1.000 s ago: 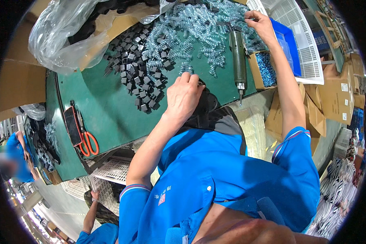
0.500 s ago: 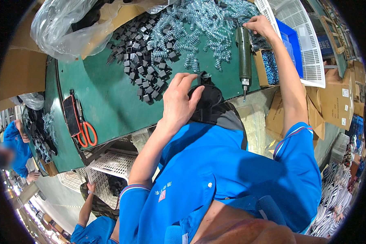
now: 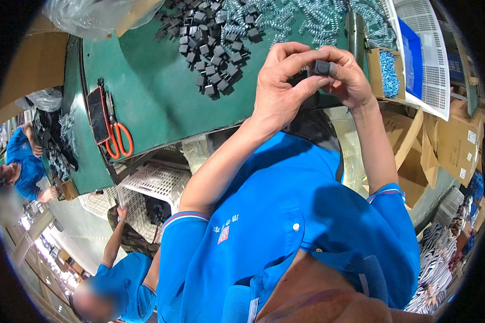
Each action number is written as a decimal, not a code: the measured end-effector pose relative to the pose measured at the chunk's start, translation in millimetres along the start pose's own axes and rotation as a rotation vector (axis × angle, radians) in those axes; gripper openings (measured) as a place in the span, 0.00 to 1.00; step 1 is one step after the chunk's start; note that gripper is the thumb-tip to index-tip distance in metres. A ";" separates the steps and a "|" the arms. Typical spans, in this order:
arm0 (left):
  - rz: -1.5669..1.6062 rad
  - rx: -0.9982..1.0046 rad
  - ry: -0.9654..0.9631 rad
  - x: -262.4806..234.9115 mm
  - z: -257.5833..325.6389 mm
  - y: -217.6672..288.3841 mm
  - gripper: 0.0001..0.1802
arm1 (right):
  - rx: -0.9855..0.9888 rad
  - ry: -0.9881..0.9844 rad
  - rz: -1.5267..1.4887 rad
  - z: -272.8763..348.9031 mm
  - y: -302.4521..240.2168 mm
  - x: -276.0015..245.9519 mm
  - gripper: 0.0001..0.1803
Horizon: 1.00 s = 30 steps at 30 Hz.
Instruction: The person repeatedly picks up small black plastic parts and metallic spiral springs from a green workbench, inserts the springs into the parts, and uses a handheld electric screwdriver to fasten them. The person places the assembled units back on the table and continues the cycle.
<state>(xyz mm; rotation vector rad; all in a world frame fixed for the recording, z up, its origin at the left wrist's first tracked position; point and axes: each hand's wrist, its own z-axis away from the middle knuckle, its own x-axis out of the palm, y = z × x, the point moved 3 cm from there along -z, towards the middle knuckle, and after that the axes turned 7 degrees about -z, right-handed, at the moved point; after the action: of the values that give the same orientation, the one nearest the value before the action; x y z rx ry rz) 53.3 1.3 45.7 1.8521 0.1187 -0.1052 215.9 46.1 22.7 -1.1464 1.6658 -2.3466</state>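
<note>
My two hands meet over the front edge of the green table (image 3: pixel 151 102). A small black block (image 3: pixel 321 68) shows between the fingertips, with my right hand (image 3: pixel 353 81) pinching it from the right. My left hand (image 3: pixel 280 86) is curled against it from the left, closed round a black plastic part mostly hidden by the fingers. Behind the hands lie a heap of black blocks (image 3: pixel 213 62) and a heap of metal coil springs (image 3: pixel 277 21). Close beyond my right hand is a dark green power screwdriver (image 3: pixel 355 35).
Right of the screwdriver are a cardboard box of small screws (image 3: pixel 389 72), a blue bin (image 3: pixel 411 56) and a white perforated basket (image 3: pixel 436 64). Orange-handled scissors (image 3: pixel 118 140) and a phone (image 3: pixel 97 116) lie left. Two co-workers (image 3: pixel 121 277) are at the left, near white crates (image 3: pixel 159 180).
My right hand has come back from the springs beside the screwdriver to meet my left hand. The left hand has moved right and up, and a black block now shows between the fingers.
</note>
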 end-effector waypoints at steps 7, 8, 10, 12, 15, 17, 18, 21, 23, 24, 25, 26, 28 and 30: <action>-0.233 -0.010 0.031 -11.8 24.7 -16.5 0.17 | -0.179 0.253 0.292 33.8 8.4 18.4 0.21; -0.254 -0.014 0.013 -11.1 26.5 -17.4 0.17 | -0.194 0.248 0.406 37.8 6.5 23.0 0.21; -0.296 -0.021 -0.024 -8.9 30.6 -20.9 0.17 | -0.219 0.235 0.633 43.4 3.0 30.7 0.23; -0.379 0.062 -0.052 -6.4 30.7 -19.6 0.16 | -0.340 0.205 0.880 40.0 1.2 42.9 0.20; -0.459 0.108 -0.103 -6.5 34.6 -17.7 0.17 | -0.348 0.209 0.860 43.1 11.2 35.8 0.16; -0.499 0.158 -0.144 -5.3 34.9 -17.4 0.19 | -0.317 0.204 0.838 45.8 14.1 30.7 0.14; -0.520 0.182 -0.165 -4.7 35.6 -17.3 0.19 | -0.295 0.225 0.854 45.9 12.2 30.3 0.13; -0.619 0.170 -0.057 -10.7 27.1 -7.5 0.27 | -0.273 0.336 0.792 43.1 4.9 26.7 0.11; -0.661 0.115 0.022 -15.3 22.2 -14.9 0.32 | -0.201 0.477 0.622 40.3 3.6 9.8 0.11; -0.690 0.051 0.031 -14.9 19.6 -22.4 0.31 | -0.250 0.492 0.536 35.8 0.8 6.3 0.11; -0.681 -0.003 -0.005 -12.8 20.1 -30.6 0.29 | -0.257 0.521 0.529 32.5 1.3 4.3 0.12; -0.672 -0.057 -0.038 -11.2 21.1 -37.9 0.28 | -0.244 0.528 0.528 29.1 2.2 3.5 0.12; -0.674 -0.136 -0.109 -6.4 23.0 -47.0 0.26 | -0.217 0.544 0.524 24.3 5.3 2.1 0.12; -0.666 -0.180 -0.145 -2.5 24.5 -50.8 0.24 | -0.188 0.562 0.536 22.2 10.3 -0.5 0.12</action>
<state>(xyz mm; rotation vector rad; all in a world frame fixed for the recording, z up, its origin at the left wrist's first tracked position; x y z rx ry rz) 43.7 -8.1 -9.0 1.5556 0.6208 -0.6666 225.5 24.3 17.2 0.0135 2.0485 -2.2840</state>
